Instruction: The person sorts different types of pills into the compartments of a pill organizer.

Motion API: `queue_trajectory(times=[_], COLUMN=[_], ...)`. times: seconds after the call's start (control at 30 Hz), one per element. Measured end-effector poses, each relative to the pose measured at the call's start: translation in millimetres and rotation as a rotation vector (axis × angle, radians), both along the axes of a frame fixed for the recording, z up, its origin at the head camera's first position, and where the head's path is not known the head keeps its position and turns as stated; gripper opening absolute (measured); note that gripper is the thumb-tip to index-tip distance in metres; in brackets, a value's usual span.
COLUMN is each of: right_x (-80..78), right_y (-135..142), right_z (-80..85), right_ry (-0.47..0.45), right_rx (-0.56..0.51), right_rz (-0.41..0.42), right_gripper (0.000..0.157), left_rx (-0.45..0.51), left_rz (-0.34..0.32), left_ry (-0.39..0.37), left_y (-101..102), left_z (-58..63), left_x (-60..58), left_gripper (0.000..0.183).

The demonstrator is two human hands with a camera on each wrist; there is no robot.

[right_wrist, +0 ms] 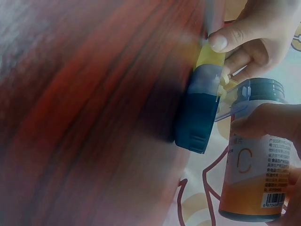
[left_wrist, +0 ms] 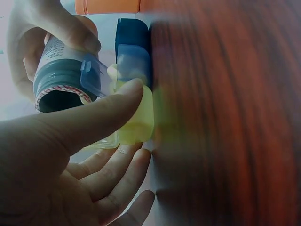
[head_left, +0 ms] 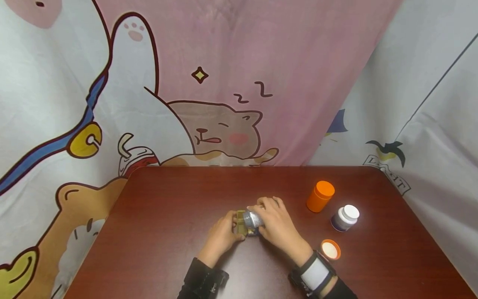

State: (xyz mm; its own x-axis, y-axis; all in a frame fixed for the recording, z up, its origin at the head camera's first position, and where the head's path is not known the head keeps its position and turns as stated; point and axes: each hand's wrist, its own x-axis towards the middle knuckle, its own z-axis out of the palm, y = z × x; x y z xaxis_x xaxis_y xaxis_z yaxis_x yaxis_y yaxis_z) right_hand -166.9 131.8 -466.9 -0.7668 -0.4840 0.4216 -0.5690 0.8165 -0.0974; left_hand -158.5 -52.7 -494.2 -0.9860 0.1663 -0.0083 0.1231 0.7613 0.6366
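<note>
My left hand (head_left: 221, 234) grips a small pill organizer (head_left: 240, 227) on the table, thumb on the near side and fingers on the far side. In the left wrist view its yellow compartment (left_wrist: 137, 117) lies under the thumb, followed by a clear bluish one and a dark blue one (left_wrist: 133, 35). Pale tablets (right_wrist: 222, 84) show at the organizer's open side in the right wrist view. My right hand (head_left: 278, 224) holds an uncapped supplement bottle (right_wrist: 254, 162), white and orange with a dark neck, tilted with its mouth over the organizer. A raised clear lid (left_wrist: 91, 75) stands beside the bottle's neck.
On the right of the brown table (head_left: 168, 199) stand an orange bottle (head_left: 319, 197) and a white capped bottle (head_left: 344, 218). An orange cap (head_left: 330, 250) lies white inside up near the right wrist. A patterned cloth (head_left: 231, 54) hangs behind the table.
</note>
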Motion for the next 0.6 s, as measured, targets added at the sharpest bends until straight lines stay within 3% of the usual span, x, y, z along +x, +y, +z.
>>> queue_trajectory(times=[0.6], right_x=[0.1], right_y=[-3.6], right_z=[-2.3], right_ry=[0.111], right_rx=[0.059], right_rz=[0.039], right_gripper=[0.061], left_rx=[0.005], left_rz=[-0.005], left_ry=[-0.004], left_y=[-0.7], left_z=[-0.2], left_x=[-0.5], left_gripper=[0.07])
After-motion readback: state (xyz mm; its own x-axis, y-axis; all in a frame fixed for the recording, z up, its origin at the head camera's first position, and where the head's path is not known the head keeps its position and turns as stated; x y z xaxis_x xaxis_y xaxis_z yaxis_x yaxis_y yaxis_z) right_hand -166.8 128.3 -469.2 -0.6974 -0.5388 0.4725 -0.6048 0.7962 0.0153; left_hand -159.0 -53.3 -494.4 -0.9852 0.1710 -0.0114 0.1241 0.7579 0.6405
